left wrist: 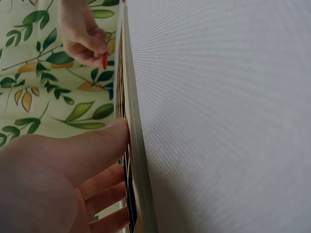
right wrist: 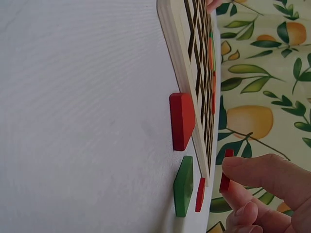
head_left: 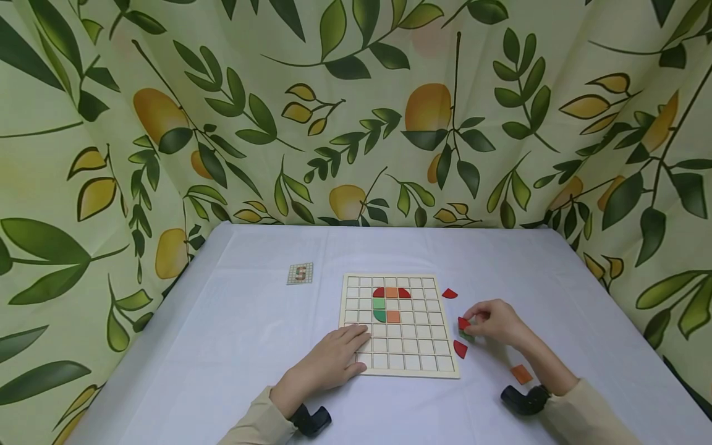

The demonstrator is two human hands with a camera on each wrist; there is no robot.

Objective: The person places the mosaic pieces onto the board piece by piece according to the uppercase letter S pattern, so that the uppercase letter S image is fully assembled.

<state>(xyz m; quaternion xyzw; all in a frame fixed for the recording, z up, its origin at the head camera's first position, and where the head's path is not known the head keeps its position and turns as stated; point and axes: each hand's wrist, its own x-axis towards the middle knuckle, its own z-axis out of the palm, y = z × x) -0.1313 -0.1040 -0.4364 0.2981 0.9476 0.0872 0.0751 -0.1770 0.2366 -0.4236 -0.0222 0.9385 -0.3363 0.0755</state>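
A wooden grid board [head_left: 400, 364] lies on the white table. On it sit two red quarter-round pieces [head_left: 379, 292], two orange squares [head_left: 393, 316], a green square [head_left: 379, 303] and a green quarter-round piece [head_left: 380, 316]. My left hand [head_left: 328, 364] rests on the board's left edge, fingers over the grid and thumb by the rim. Right of the board, my right hand [head_left: 497, 322] pinches a red quarter-round piece [right wrist: 226, 170] between thumb and finger. Beneath that hand lies a green piece [right wrist: 183, 187], partly hidden in the head view.
Loose red pieces lie just right of the board, one farther back [head_left: 450, 293] and one nearer [head_left: 460, 349]. An orange square [head_left: 521, 374] lies close to the right wrist. A small pattern card [head_left: 300, 273] is at the back left. A leaf-print curtain [head_left: 356, 123] surrounds the table.
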